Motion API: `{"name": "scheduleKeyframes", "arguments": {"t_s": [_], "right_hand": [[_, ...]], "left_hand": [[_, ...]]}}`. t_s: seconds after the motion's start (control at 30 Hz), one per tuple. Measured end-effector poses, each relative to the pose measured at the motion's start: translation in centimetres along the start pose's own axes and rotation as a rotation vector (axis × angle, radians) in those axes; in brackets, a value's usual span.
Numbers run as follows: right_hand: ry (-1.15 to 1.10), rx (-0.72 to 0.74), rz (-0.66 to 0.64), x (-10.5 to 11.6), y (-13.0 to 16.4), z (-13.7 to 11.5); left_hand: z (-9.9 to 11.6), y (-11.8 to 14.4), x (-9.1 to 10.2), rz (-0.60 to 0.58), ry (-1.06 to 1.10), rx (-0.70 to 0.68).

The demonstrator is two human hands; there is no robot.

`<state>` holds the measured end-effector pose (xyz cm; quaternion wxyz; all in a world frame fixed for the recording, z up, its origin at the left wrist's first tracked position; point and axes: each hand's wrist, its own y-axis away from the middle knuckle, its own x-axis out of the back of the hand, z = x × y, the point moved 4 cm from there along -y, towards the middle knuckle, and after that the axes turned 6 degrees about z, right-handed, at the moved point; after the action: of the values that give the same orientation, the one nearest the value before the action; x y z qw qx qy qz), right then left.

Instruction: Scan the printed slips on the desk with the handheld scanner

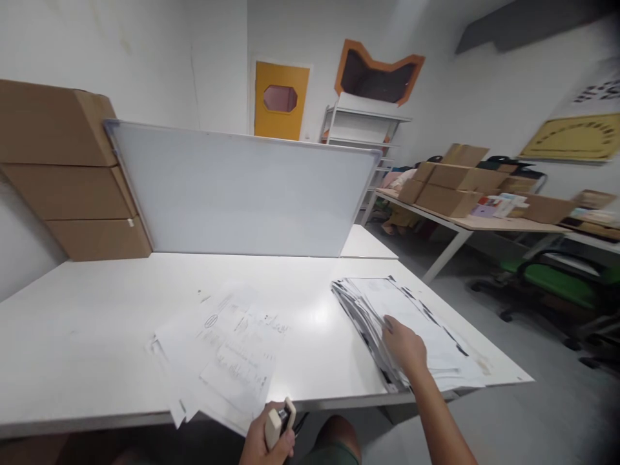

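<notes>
At the front edge of the table, my left hand [267,440] is wrapped round a cream-and-black stapler [281,423], whose two arms are spread apart. My right hand [405,345] rests on a thick stack of papers [416,316] at the right. Its fingers are curled together at the stack's left side, seemingly pinching a sheet; how many sheets are between them cannot be seen. Several loose printed sheets [237,349] lie fanned out left of centre, some overhanging the front edge close to my left hand.
The white table [87,336] carries a whiteboard [242,194] standing along its back. Several cardboard boxes [97,194] are stacked at the back left. To the right, past a floor gap, another table [455,223] holds more boxes, with a green chair [557,284] before it.
</notes>
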<state>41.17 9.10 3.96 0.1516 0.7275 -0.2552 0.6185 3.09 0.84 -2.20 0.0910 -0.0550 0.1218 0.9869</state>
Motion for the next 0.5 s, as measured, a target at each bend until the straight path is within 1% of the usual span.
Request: {"name": "scheduleKeyframes", "arguments": {"t_s": [0.07,0.17,0.23,0.3,0.37,0.43,0.5], "right_hand": [[-0.007,-0.002,-0.031,0.0,0.1,0.3],[-0.098,-0.052,-0.049,0.1,0.3,1.4],[-0.225,-0.107,-0.009,0.6,0.8,1.6],[-0.417,-0.113,0.049,1.1,2.1,0.6],[-0.656,-0.021,0.051,1.2,4.4,-2.1],[-0.785,0.168,-0.084,0.2,7.7,-6.3],[-0.799,0.436,-0.237,-1.4,11.5,-11.3]], "left_hand": [[0.3,0.4,-0.2,0.002,0.003,0.003],[1.1,1.1,-0.3,-0.01,-0.02,-0.02],[1.5,1.6,0.1,-0.014,-0.051,-0.039],[1.7,2.3,0.9,-0.014,-0.102,-0.037],[1.4,3.1,1.9,-0.017,-0.175,0.015],[0.6,4.1,2.7,-0.053,-0.221,0.128],[-0.4,5.1,3.2,-0.107,-0.192,0.25]]}}
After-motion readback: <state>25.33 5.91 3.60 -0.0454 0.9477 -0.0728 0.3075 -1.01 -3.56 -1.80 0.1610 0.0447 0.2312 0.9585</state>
